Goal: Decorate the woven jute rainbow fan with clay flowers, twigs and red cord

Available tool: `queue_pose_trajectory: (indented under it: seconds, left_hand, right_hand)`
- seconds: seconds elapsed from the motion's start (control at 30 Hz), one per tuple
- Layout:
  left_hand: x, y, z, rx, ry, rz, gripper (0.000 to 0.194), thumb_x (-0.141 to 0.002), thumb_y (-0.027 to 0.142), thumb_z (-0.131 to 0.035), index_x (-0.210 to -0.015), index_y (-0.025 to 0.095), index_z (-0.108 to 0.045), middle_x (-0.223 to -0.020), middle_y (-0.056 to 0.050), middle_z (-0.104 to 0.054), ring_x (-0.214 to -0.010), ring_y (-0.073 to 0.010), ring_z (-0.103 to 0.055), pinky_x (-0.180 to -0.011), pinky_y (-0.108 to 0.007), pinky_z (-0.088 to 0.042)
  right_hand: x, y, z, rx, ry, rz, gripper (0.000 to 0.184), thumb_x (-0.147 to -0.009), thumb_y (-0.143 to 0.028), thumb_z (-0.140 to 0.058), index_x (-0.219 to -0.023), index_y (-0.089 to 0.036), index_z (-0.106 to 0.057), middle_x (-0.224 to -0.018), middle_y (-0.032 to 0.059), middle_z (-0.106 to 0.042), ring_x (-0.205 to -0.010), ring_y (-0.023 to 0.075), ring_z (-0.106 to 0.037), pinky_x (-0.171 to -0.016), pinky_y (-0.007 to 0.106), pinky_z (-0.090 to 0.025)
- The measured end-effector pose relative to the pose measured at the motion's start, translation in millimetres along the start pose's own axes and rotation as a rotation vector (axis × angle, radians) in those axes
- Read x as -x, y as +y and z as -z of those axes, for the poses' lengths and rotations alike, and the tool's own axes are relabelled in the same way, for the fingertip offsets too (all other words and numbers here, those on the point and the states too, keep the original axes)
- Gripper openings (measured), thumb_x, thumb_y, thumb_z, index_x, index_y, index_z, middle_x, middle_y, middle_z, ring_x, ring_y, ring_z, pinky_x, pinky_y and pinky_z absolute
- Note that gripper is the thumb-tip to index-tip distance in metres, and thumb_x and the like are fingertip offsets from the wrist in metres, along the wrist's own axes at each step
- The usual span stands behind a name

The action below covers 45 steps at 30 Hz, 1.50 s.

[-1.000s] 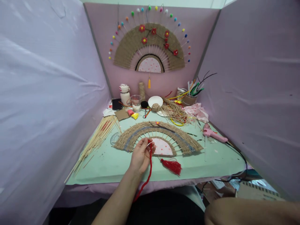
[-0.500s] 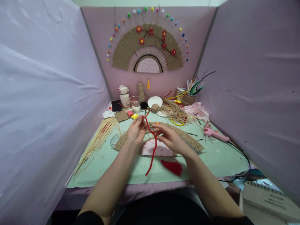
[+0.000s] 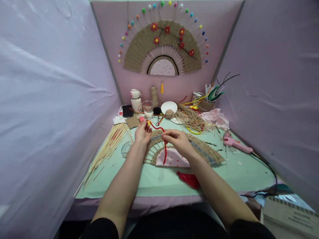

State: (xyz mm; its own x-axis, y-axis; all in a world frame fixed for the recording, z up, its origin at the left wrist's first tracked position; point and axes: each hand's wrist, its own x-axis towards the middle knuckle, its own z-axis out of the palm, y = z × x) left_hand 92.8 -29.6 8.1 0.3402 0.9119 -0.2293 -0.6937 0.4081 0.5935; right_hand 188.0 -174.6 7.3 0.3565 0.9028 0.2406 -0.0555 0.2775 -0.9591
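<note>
A fuzzy red pipe cleaner (image 3: 165,153) runs between my two hands above the fan. My left hand (image 3: 143,131) pinches one end of it, with the fingers closed. Further along, my right hand (image 3: 175,138) holds it between thumb and fingertips, and the free end hangs down over the pink dotted half-circle. Beneath both hands lies a twine-and-stick fan (image 3: 206,149), its centre covered with pink dotted cloth (image 3: 171,158). Near my right forearm a red tassel (image 3: 188,180) rests on the green tabletop.
Thin wooden sticks (image 3: 106,147) lie at left. A pink glue gun (image 3: 236,143) with a black cord is at right. Behind stand a white bottle (image 3: 136,100), a clear cup (image 3: 148,113), loose twine (image 3: 190,118) and a white plate (image 3: 166,106). A decorated fan (image 3: 139,43) hangs on the back wall.
My right hand has closed on the pipe cleaner and pulls its middle rightward, so it bends between the hands instead of hanging from the left. The view has shifted slightly.
</note>
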Motion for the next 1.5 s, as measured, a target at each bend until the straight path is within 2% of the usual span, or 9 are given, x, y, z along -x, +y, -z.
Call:
queue_pose_trajectory:
  seconds: [0.13, 0.23, 0.33, 0.53, 0.7, 0.87, 1.13, 1.33, 1.5]
  left_hand:
    - [-2.2, 4.4, 3.5, 0.001, -0.007, -0.018, 0.020, -0.090, 0.011, -0.061, -0.070, 0.014, -0.060, -0.060, 0.004, -0.057, -0.050, -0.0020, -0.050, -0.051, -0.011, -0.042]
    - [-6.0, 6.5, 4.8, -0.002, -0.015, -0.033, 0.023, -0.092, 0.006, -0.055, -0.071, 0.013, -0.061, -0.065, 0.002, -0.060, -0.055, -0.0019, -0.053, -0.055, -0.010, -0.045]
    - [-10.4, 7.1, 7.1, -0.038, -0.027, -0.053, 0.023, -0.091, 0.003, -0.055, -0.073, 0.014, -0.063, -0.067, 0.001, -0.061, -0.057, -0.0024, -0.055, -0.059, -0.011, -0.047]
    - [-14.5, 9.1, 12.3, -0.207, -0.074, -0.187, 0.009, -0.078, 0.006, -0.071, -0.079, 0.015, -0.069, -0.067, 0.001, -0.065, -0.055, -0.0039, -0.057, -0.058, -0.014, -0.049]
    - [-19.5, 12.4, 14.7, -0.365, -0.145, -0.336, 0.021, -0.061, 0.015, -0.084, -0.078, 0.014, -0.074, -0.069, 0.001, -0.069, -0.053, -0.0040, -0.056, -0.058, -0.017, -0.048]
    - [-25.7, 16.2, 17.9, -0.436, -0.191, -0.406, 0.022, -0.059, 0.019, -0.084, -0.078, 0.013, -0.075, -0.067, 0.000, -0.070, -0.053, -0.0059, -0.057, -0.058, -0.019, -0.048]
    - [-20.0, 15.3, 16.0, -0.397, -0.253, -0.342, 0.018, -0.070, 0.018, -0.079, -0.085, 0.014, -0.071, -0.076, -0.004, -0.074, -0.066, -0.0104, -0.068, -0.075, -0.027, -0.055]
    - [-8.6, 16.6, 9.3, -0.355, -0.312, -0.270, 0.022, -0.070, 0.018, -0.080, -0.089, 0.015, -0.069, -0.077, -0.003, -0.075, -0.067, -0.0087, -0.069, -0.070, -0.021, -0.055]
    - [9.0, 3.8, 1.1, -0.380, -0.402, -0.184, 0.030, -0.065, 0.023, -0.084, -0.090, 0.016, -0.070, -0.075, -0.002, -0.074, -0.064, -0.0083, -0.068, -0.065, -0.019, -0.054]
  right_hand:
    - [-8.0, 11.3, 2.2, -0.117, 0.034, -0.059, 0.026, -0.066, -0.043, -0.082, -0.080, -0.022, -0.076, -0.074, -0.0002, -0.071, -0.066, 0.0125, -0.059, -0.065, 0.027, -0.049]
    - [-7.4, 18.3, 6.8, -0.174, 0.051, -0.074, 0.025, -0.064, -0.040, -0.084, -0.079, -0.021, -0.075, -0.073, -0.0004, -0.070, -0.065, 0.0115, -0.058, -0.064, 0.026, -0.047]
    - [-4.6, 21.6, 12.9, -0.236, 0.059, -0.062, 0.027, -0.065, -0.036, -0.084, -0.086, -0.023, -0.075, -0.073, -0.0017, -0.068, -0.065, 0.0109, -0.057, -0.063, 0.025, -0.045]
    - [0.7, 15.5, 24.7, -0.357, 0.040, -0.007, 0.032, -0.069, -0.033, -0.080, -0.099, -0.025, -0.071, -0.063, -0.0051, -0.055, -0.057, 0.0095, -0.048, -0.056, 0.025, -0.040]
    - [3.1, 5.7, 33.5, -0.499, 0.001, 0.022, 0.038, -0.070, -0.031, -0.079, -0.105, -0.029, -0.066, -0.059, -0.0076, -0.045, -0.054, 0.0092, -0.041, -0.051, 0.024, -0.040]
    - [4.9, 1.1, 37.0, -0.655, -0.034, 0.051, 0.035, -0.067, -0.030, -0.083, -0.099, -0.028, -0.068, -0.058, -0.0080, -0.042, -0.053, 0.0083, -0.035, -0.047, 0.021, -0.034]
    - [2.5, 1.7, 45.9, -0.572, -0.014, 0.029, 0.030, -0.070, -0.031, -0.080, -0.098, -0.029, -0.067, -0.058, -0.0071, -0.046, -0.053, 0.0099, -0.036, -0.051, 0.025, -0.033]
    - [2.6, 5.7, 44.3, -0.395, -0.077, -0.120, 0.038, -0.076, -0.054, -0.073, -0.098, -0.023, -0.070, -0.053, -0.0057, -0.050, -0.049, 0.0100, -0.041, -0.050, 0.025, -0.034]
    - [0.0, 18.7, 32.1, -0.301, -0.017, -0.131, 0.035, -0.073, -0.052, -0.078, -0.082, -0.019, -0.073, -0.076, 0.0013, -0.067, -0.066, 0.0111, -0.055, -0.058, 0.023, -0.042]
